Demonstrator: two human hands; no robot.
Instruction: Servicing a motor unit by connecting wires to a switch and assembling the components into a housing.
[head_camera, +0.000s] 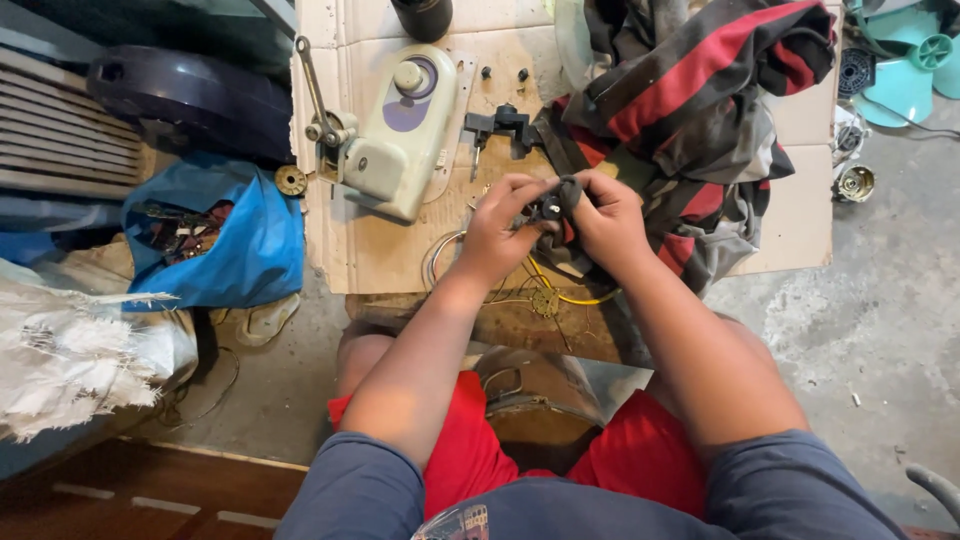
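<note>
Both hands meet over the cardboard (380, 260) at centre, pinched together on a small black part (551, 207): dark, knobbly, partly wrapped in grey rag (570, 190). The left hand (497, 232) grips it from 9 o'clock, the right hand (607, 222) from 3 o'clock. Yellow wires (560, 292) trail at 6 o'clock. A cream housing (400, 135) lies at 10 o'clock, striped cloth (700, 90) at 2 o'clock.

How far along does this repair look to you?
Already apart: the pale housing lies open on the cardboard. In hand: left hand and right hand rub a small dark part with the striped rag. Loose yellow wires remain unattached.
</note>
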